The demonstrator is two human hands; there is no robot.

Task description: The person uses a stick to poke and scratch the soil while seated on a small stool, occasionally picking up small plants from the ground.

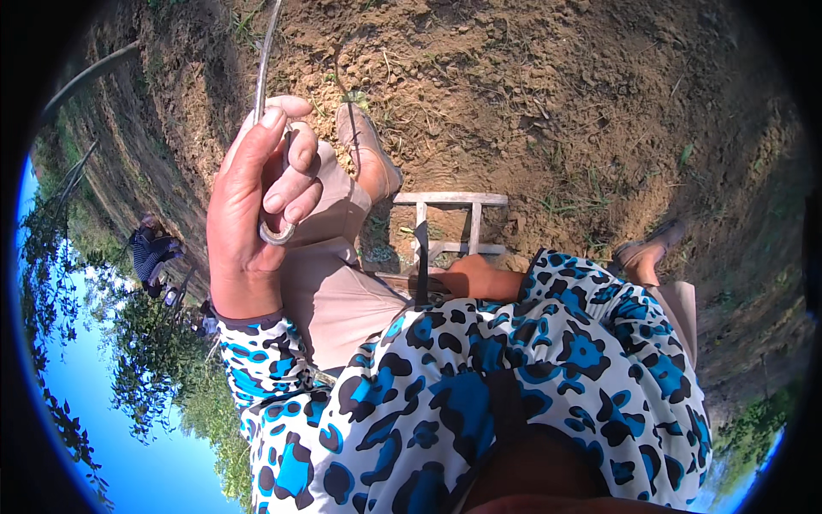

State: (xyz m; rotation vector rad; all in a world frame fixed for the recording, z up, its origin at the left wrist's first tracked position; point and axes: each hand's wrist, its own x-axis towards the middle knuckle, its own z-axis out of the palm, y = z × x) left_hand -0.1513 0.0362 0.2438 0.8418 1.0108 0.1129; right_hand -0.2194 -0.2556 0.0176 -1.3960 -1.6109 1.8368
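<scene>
My left hand [257, 193], raised at the left, is closed around a thin metal rod [262, 70]. The rod's lower end is bent into a hook [277, 235] below my fingers, and its upper end runs out of the top of the view. Low between my legs, my right hand [483, 277] grips the near part of a small wooden frame [451, 199], which looks like a low stool. My sleeve and shirt partly hide that hand and the frame's near end. A dark strap [421, 263] hangs in front of the wood, left of my right hand.
Loose brown soil [578, 96] with dry stalks and grass tufts surrounds my two feet [369, 154], planted wide apart. At the far left a person in a striped top [151, 250] crouches near trees [154, 353]. A curved pole-like object [90, 80] stands at upper left.
</scene>
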